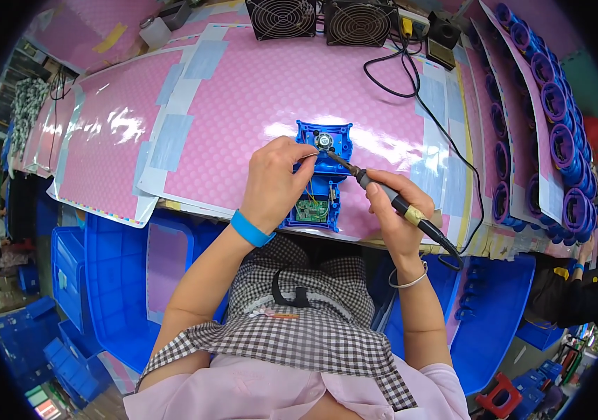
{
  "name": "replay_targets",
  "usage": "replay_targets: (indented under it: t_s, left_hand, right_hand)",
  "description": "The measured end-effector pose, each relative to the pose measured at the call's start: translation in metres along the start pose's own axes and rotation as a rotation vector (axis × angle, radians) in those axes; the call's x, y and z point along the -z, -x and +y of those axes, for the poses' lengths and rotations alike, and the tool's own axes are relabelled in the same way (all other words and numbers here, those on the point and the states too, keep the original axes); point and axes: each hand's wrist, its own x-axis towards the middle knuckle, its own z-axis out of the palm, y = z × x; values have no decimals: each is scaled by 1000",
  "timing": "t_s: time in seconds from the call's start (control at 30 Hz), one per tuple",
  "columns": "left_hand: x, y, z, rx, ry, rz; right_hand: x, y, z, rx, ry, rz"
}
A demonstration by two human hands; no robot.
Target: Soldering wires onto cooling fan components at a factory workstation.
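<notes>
Indoors, at a workbench covered in glossy pink patterned sheeting (243, 105), a person in a pale pink shirt and a black-and-white checked apron (306, 343) bends over an opened, two-part blue plastic housing (324, 186), which lies at the bench's near edge, directly in front of the wearer. The right hand (398, 212), fingers curled closed, grips a soldering iron with a dark grey handle (395, 199), its metal tip angled down to the left beside a round, silver-rimmed component (325, 141) in the housing's farther part; whether it makes contact cannot be told. The left hand (276, 176), a bright blue band (251, 229) at its wrist, pinches thumb and forefinger nearly together on a thin strand (311, 155), too fine to identify. A green circuit board (311, 210) with thin wires sits in the nearer part. Two square black fans (281, 19) stand along the far edge; racked purple-and-blue rings (564, 145) line the right.
</notes>
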Motion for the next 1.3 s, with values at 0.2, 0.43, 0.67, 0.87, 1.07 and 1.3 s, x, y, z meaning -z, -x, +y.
replay_targets:
  t_s: [0.2, 0.43, 0.67, 0.87, 1.07, 1.3]
  left_hand:
    - [1, -1, 0, -10, -10, -19]
    - [1, -2, -1, -29, -7, -26]
    - [1, -2, -2, -24, -20, -17]
    - [0, -1, 0, -10, 3, -2]
    - [0, -1, 0, 3, -14, -1]
    - [0, -1, 0, 13, -5, 5]
  right_hand:
    - [0, -3, -2, 55, 42, -23]
    - [11, -1, -5, 14, -6, 39]
    - [16, 3, -2, 5, 37, 44]
    - [7, 2, -6, 1, 40, -11]
    - [1, -1, -1, 23, 24, -33]
    - [4, -2, -5, 41, 38, -23]
